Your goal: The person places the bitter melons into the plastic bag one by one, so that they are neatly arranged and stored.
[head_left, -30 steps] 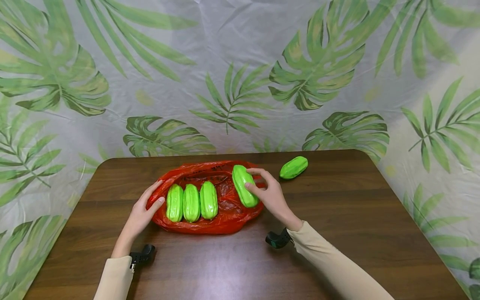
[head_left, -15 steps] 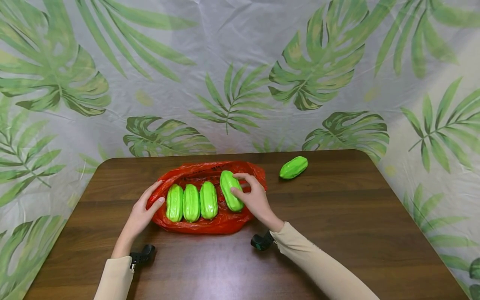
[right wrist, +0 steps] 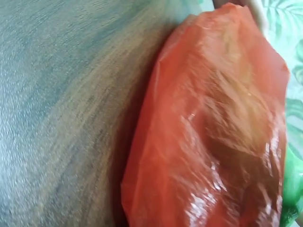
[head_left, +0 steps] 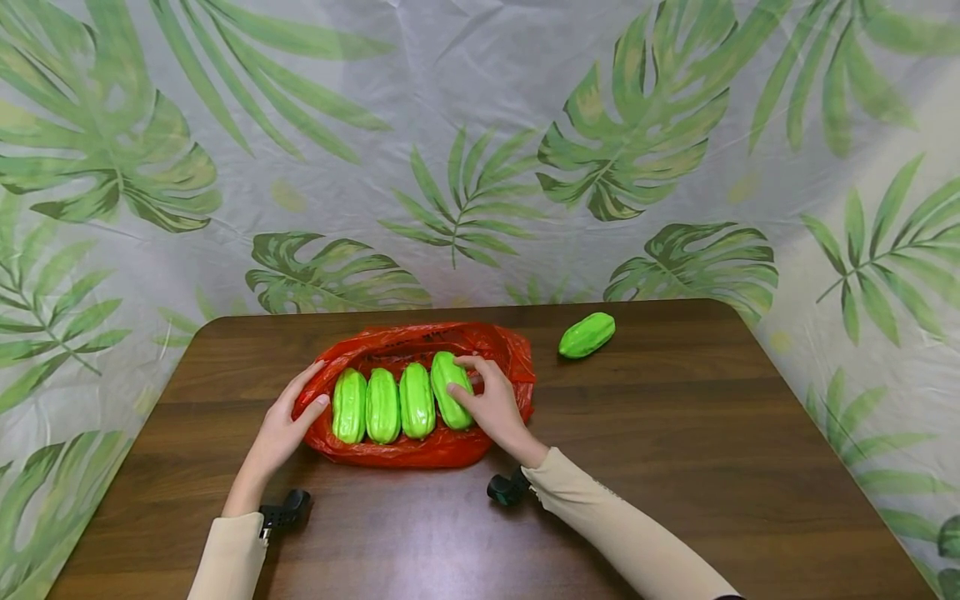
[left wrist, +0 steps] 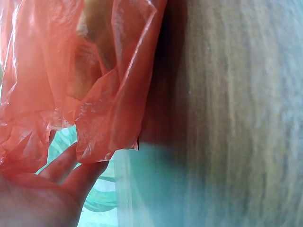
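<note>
An open red plastic bag [head_left: 450, 450] lies on the table with three bright green, ridged, oblong fruits side by side in it; the rightmost of them is a glossy fruit [head_left: 417, 402]. My left hand [head_left: 281, 433] holds the bag's left rim between thumb and fingers. With thumb and fingers my right hand [head_left: 495, 408] pinches a fourth green fruit [head_left: 448, 396], slightly tilted, inside the bag against the row. In the left wrist view the bag [left wrist: 113, 94] hangs over my left fingers [left wrist: 87, 182]. The right wrist view shows mostly the bag's outer side [right wrist: 203, 132], with green at the edge.
One more green fruit [head_left: 587, 336] lies on the brown wooden table [head_left: 675, 433], right of the bag near the back edge. Behind the table hangs a leaf-patterned cloth [head_left: 480, 200]. Black wrist cameras sit under both forearms, such as the right camera [head_left: 507, 487].
My right hand has carried the fourth green fruit leftward and down, from the bag's right side to beside the other three. My left hand stays at the bag's left rim.
</note>
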